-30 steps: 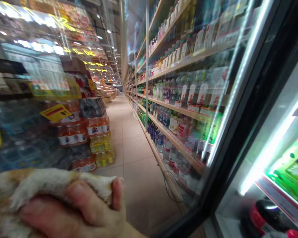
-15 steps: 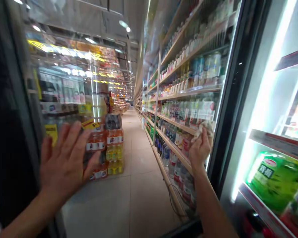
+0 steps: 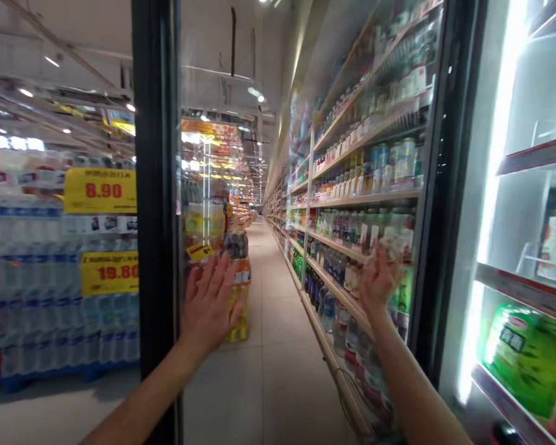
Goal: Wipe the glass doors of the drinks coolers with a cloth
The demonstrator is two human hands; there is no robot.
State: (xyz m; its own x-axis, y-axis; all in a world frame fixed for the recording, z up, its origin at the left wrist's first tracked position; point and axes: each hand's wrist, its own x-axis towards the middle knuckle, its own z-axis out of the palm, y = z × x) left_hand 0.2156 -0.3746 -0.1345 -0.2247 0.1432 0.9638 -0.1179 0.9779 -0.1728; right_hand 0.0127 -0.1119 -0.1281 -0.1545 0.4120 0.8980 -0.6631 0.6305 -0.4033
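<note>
A glass door [image 3: 278, 371] with a black frame [image 3: 155, 185] stands in front of me, and the aisle shows through it. My left hand [image 3: 210, 303] lies against the glass near the frame's left side, palm forward with the fingers stretched out. Toward the right side of the glass, my right hand [image 3: 377, 284] has its fingers closed around a crumpled pale cloth [image 3: 388, 248]. The cloth is blurred and appears to press on the pane. Part of it is hidden by my fingers.
At right is a lit cooler shelf [image 3: 528, 290] with green packages [image 3: 526, 355]. Bottle shelves [image 3: 340, 242] line the aisle. Stacked bottled water [image 3: 60, 296] with yellow price signs [image 3: 102, 190] stands at left, beyond the door frame. Packed drinks [image 3: 236, 244] stand behind the glass.
My view has turned left, so the door's left frame and the stacked water now show. My right hand stays at the right of the pane with the cloth; my left hand remains spread.
</note>
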